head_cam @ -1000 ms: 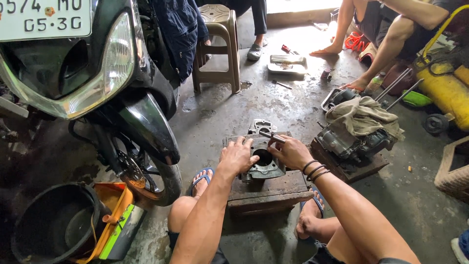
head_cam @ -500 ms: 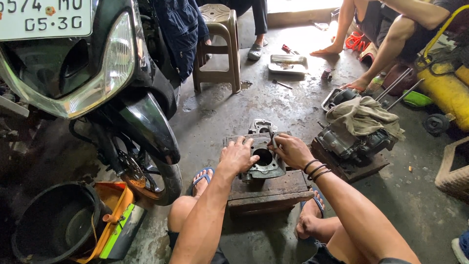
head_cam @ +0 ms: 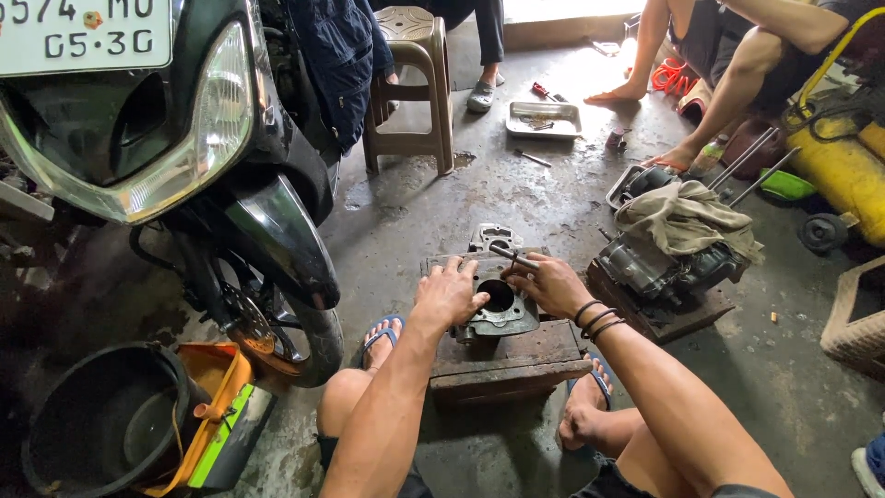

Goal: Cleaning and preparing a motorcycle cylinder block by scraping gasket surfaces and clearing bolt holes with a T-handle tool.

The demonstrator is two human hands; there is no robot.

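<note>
A grey metal engine cylinder block (head_cam: pixel 502 304) with a round bore lies on a low wooden block (head_cam: pixel 516 355) between my feet. My left hand (head_cam: pixel 449 293) rests on the cylinder's left side, fingers spread over its top edge. My right hand (head_cam: pixel 551 284) sits at the cylinder's right side and pinches a thin metal rod-like tool (head_cam: pixel 513 257) whose tip lies over the top edge of the part. Black bands circle my right wrist.
A black scooter (head_cam: pixel 184 166) with its front wheel (head_cam: pixel 286 323) stands at left. A black bucket (head_cam: pixel 101 420) and orange container sit at lower left. An engine under a rag (head_cam: pixel 682 240) lies right. A plastic stool (head_cam: pixel 410 83), metal tray (head_cam: pixel 544 118) and other people's legs are behind.
My right hand has shifted slightly and now holds the thin tool across the cylinder's top edge. My left hand has stayed on the cylinder's left side.
</note>
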